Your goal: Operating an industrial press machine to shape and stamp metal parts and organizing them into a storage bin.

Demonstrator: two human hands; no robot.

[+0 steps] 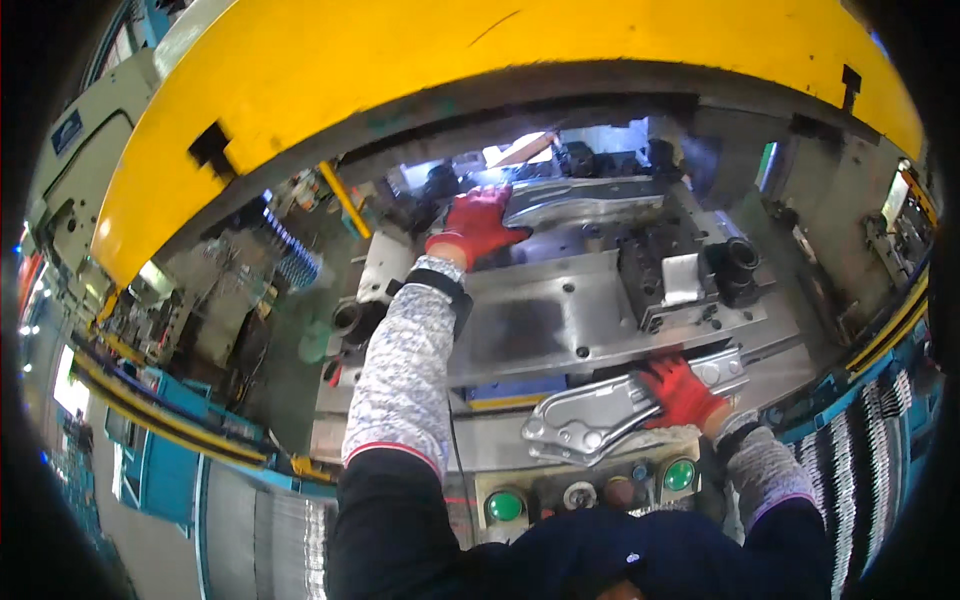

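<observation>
My right hand (682, 392), in a red glove, grips a stamped silver metal bracket (588, 418) near the front edge of the press. The bracket has a wide end with holes at the left and a narrower end past my hand at the right. My left hand (478, 225), also red-gloved, reaches far forward into the press with its fingers stretched out and thumb apart. It is at the left end of a long curved metal part (585, 203) lying on the die (530, 318). Whether it touches that part is hard to tell.
A yellow press ram (560, 35) spans overhead. Dark die blocks (645, 265) and a round post (738, 262) stand at the right. Two green buttons (505, 506) (679, 474) sit on a control box close to me. Stacked metal parts (845, 490) fill a rack at the lower right.
</observation>
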